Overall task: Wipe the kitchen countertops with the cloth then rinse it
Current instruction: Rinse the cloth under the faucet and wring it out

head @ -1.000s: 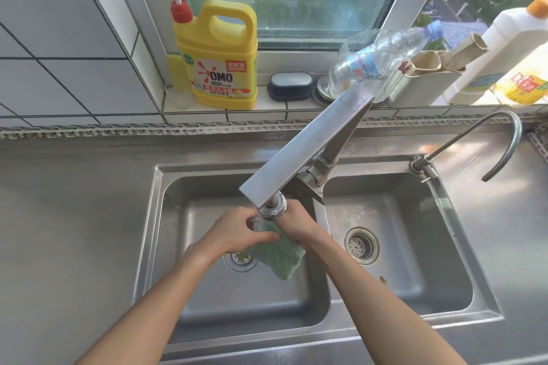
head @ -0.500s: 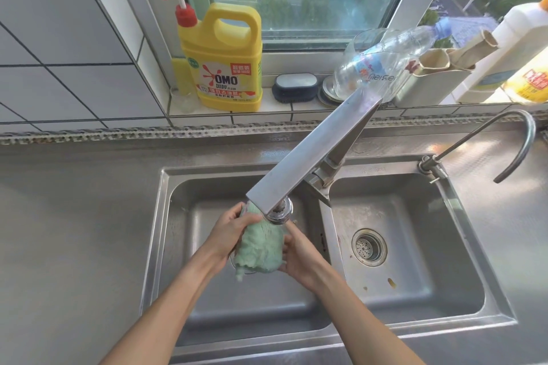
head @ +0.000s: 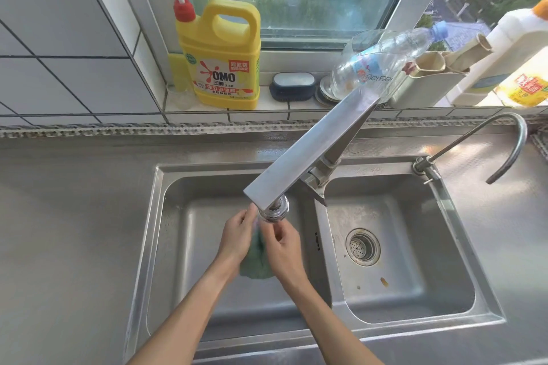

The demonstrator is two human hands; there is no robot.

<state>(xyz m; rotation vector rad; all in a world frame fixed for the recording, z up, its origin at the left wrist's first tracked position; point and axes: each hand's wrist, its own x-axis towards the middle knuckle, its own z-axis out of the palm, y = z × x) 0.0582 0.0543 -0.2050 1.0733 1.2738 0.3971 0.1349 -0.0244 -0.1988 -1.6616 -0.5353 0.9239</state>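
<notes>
A green cloth point(head: 256, 267) is pressed between my two palms over the left basin point(head: 184, 234) of a steel double sink. My left hand point(head: 237, 238) holds it from the left and my right hand point(head: 283, 246) from the right, so only its lower end and a strip between the hands show. Both hands sit directly under the spout head of the flat steel faucet point(head: 308, 154). Any running water is hidden by the spout and hands.
The right basin point(head: 415, 284) has a drain strainer point(head: 363, 246) and a small food scrap. A thin curved tap point(head: 504, 145) rises at the right. A yellow detergent jug point(head: 222, 59), a dark brush point(head: 293, 86), a clear bottle point(head: 382, 64) and other bottles stand on the sill. Steel countertop point(head: 68, 231) lies left.
The cloth hung loose from my hands a second ago. My hands have since come together around it, squeezing it flat under the spout, and more of it is covered.
</notes>
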